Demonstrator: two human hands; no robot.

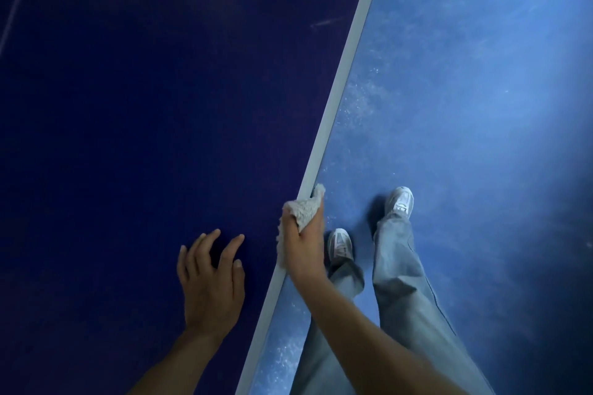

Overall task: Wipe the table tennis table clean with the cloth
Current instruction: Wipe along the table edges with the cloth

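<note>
Now cloth (305, 206) in right hand (305, 248)

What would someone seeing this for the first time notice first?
The right hand gripping a pale fluffy cloth against the grey edge strip of the table tennis table, low and centre. Just left of it, the left hand is spread over the dark blue top. Beyond the edge, the lighter blue floor shows whitish scuffs.

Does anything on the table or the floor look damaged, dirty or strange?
A short pale streak marks the dark table top near its white edge, like a scuff. Whitish speckles dust the blue floor beside it. Nothing else stands out.
</note>
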